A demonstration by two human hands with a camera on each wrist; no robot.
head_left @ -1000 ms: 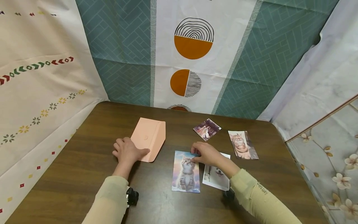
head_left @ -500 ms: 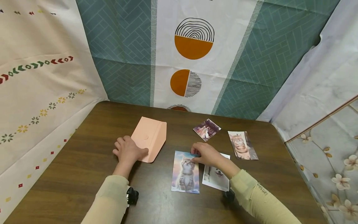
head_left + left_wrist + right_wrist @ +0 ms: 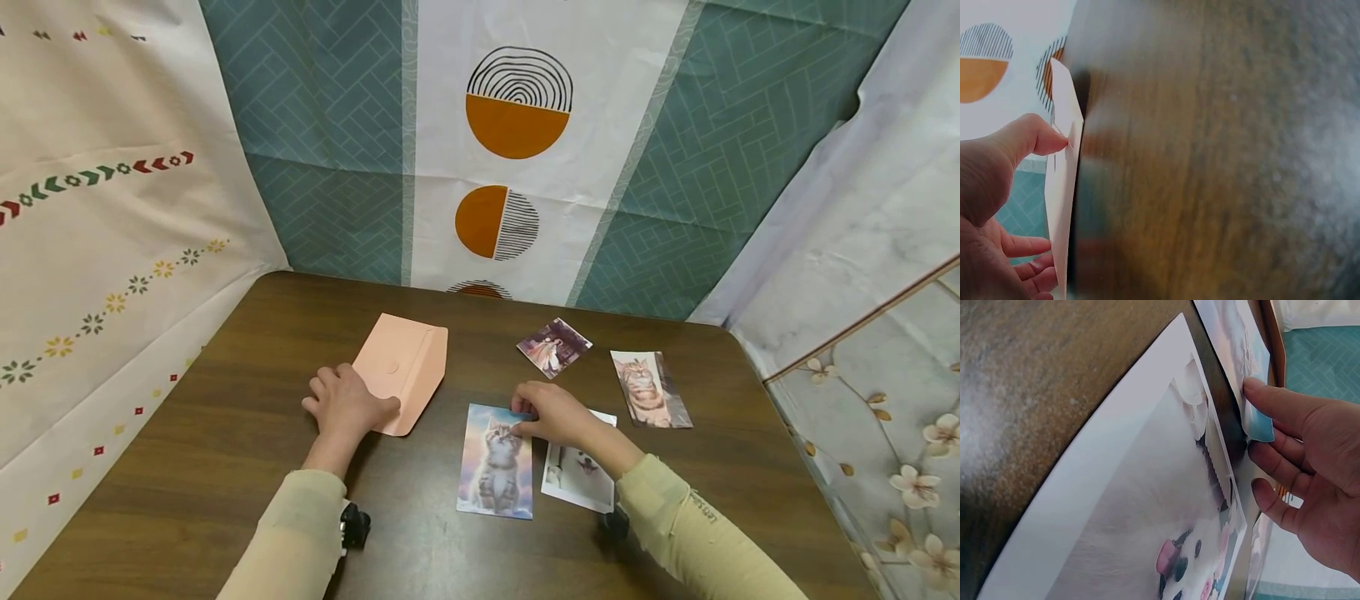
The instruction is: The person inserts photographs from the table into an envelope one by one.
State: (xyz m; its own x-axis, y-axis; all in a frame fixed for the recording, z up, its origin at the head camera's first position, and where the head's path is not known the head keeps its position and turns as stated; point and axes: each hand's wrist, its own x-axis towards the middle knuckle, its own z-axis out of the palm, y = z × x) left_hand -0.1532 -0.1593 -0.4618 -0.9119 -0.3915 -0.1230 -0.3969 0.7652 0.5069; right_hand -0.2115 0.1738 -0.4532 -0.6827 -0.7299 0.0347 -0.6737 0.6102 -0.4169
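A pale pink envelope (image 3: 393, 362) lies on the left of the table, its flap folded out to the right. Over its near left part, my left hand (image 3: 345, 404) is spread, with the thumb pressing on the envelope by the flap fold and the other fingers at its left edge. The thumb of my right hand (image 3: 551, 412) lies over the top right corner of a kitten picture card (image 3: 495, 467), with fingers beneath; in the right wrist view that corner is pinched and bends up. Partly under my right forearm lies a white-bordered dog photo (image 3: 577, 479).
Farther back on the table (image 3: 225, 467) lie a small purple picture card (image 3: 555, 347) and, to its right, an orange cat photo (image 3: 651, 389). Patterned cloths hang behind and on both sides. A black wrist camera (image 3: 355, 527) sits under the left cuff.
The envelope has shifted slightly away and to the right under my left hand. The kitten card's near end has swung a little left; my right hand keeps its pinch.
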